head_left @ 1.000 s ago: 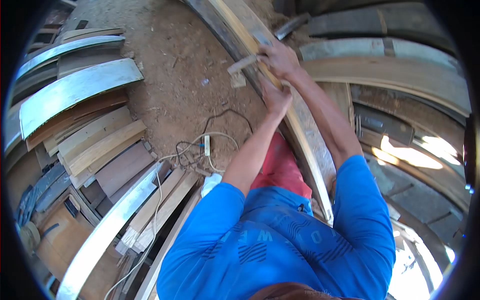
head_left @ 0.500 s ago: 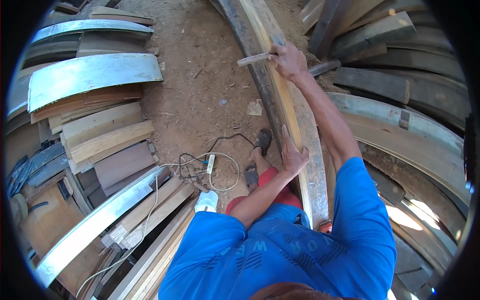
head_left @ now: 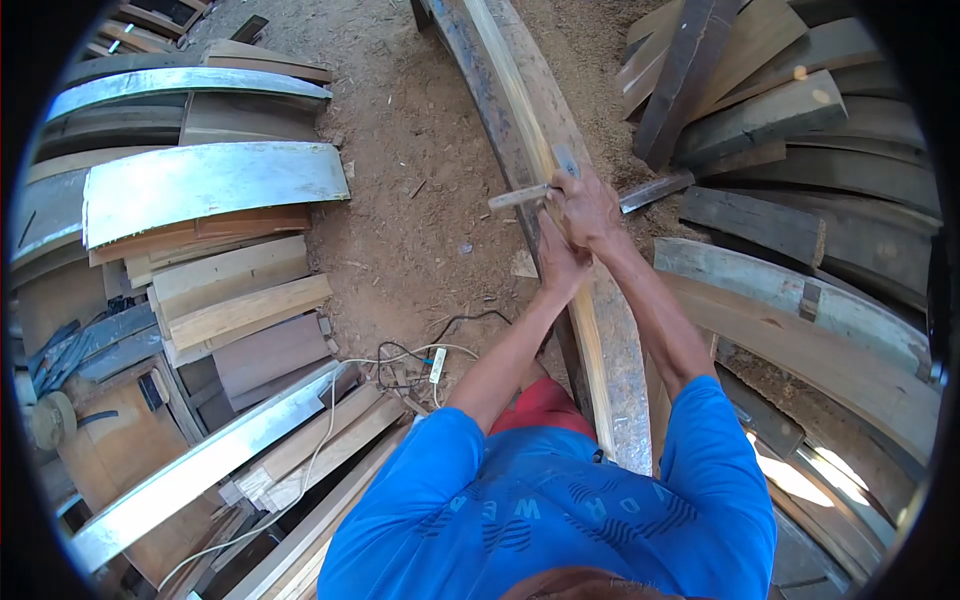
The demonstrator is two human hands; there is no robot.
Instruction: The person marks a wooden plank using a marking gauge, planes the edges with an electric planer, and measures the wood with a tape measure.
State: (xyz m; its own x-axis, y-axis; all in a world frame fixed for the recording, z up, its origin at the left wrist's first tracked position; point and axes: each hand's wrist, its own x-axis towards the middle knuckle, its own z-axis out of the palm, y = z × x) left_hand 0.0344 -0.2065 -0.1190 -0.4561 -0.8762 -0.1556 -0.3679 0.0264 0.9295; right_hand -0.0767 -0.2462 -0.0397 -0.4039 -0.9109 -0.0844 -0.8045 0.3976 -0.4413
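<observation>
A long, narrow wooden strip (head_left: pixel 590 350) lies lengthwise along a worn, paint-specked bench plank (head_left: pixel 622 345). My right hand (head_left: pixel 587 210) is closed on a hand tool with a straight pale bar (head_left: pixel 518 197) that sticks out left across the strip. A small bluish metal part (head_left: pixel 566 160) of that tool shows above my fingers; its exact kind I cannot make out. Close below, my left hand (head_left: pixel 562 258) grips the strip, its fingertips near the bar. The two hands almost touch, and they hide the strip between them.
Stacked boards (head_left: pixel 240 280) and a shiny metal-faced panel (head_left: pixel 215 190) line the left side. More timber (head_left: pixel 790 285) fills the right, with a dark beam (head_left: pixel 690 80) leaning there. A power strip (head_left: pixel 437 365) and cables lie on the dirt floor by my legs.
My left hand has slid forward along the strip, up to my right hand. My right hand keeps the tool on the strip, now lower in view. The whole view has shifted downward.
</observation>
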